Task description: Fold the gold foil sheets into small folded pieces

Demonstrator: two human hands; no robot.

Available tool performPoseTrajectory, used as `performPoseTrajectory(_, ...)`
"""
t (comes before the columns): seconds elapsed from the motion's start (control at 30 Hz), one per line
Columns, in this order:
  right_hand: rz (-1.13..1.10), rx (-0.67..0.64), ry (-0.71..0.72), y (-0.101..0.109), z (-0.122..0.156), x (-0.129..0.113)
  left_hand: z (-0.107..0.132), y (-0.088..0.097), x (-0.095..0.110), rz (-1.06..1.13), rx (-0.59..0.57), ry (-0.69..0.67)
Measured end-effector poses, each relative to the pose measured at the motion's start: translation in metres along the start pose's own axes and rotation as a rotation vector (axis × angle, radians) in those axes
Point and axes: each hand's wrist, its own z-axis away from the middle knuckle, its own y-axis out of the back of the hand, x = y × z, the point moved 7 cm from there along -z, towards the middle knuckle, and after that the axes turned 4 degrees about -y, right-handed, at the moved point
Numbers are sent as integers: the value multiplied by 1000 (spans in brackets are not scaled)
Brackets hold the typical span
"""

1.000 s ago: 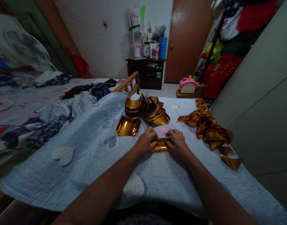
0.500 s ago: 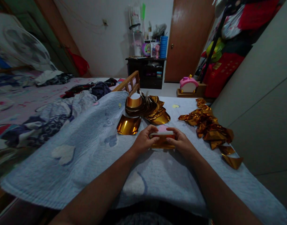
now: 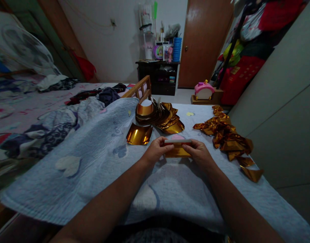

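A folded piece of gold foil paper (image 3: 177,150) is held up a little above the pale blue blanket (image 3: 94,162), between both my hands. My left hand (image 3: 156,151) pinches its left end and my right hand (image 3: 199,153) pinches its right end. The top edge of the paper shows a pale underside. Just beyond my hands lies a curled gold sheet (image 3: 139,134) and a stack of gold sheets (image 3: 160,116).
A heap of crumpled and folded gold pieces (image 3: 227,136) runs along the right, beside a grey cabinet wall (image 3: 279,111). Clothes lie on the bed to the left (image 3: 56,121). A wooden rail (image 3: 139,89), a dark shelf unit (image 3: 157,76) and a door (image 3: 203,44) stand beyond.
The gold paper was pressed flat on the blanket under both hands; now both hands have lifted it and turned it so the pale upper edge shows.
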Motion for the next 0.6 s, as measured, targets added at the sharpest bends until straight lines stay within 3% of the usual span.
performPoseTrajectory(0.27,16,2,-5,0,3,-2,0,2,10,-47,28,-120)
performPoseTrajectory(0.6,23,13,23,2,3,-5,3,0,13,-82,29,-134)
